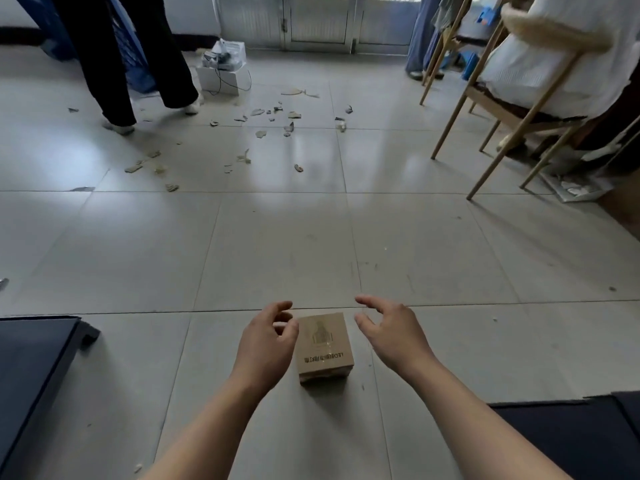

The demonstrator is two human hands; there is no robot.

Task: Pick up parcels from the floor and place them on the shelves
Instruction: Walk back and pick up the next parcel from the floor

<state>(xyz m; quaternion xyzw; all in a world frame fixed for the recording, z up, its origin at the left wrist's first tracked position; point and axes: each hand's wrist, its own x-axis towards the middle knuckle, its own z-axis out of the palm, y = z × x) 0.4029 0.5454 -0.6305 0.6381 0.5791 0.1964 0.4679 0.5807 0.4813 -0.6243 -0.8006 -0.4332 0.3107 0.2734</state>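
Left hand (268, 341), right hand (391, 337) flank brown box (323, 344) (on floor (277, 237)); both grips wide, empty.

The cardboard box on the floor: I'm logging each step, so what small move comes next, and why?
Probably close both hands onto its sides: the left hand and right hand flank the cardboard box, fingers relaxed, neither gripping it yet.

Small cardboard box (323, 344) on the floor: one line of print on its top face, upside down to the wearer. It starts with "LED", then Chinese characters too blurred to read. Faint emblem above the line, illegible. No other readable text anywhere.
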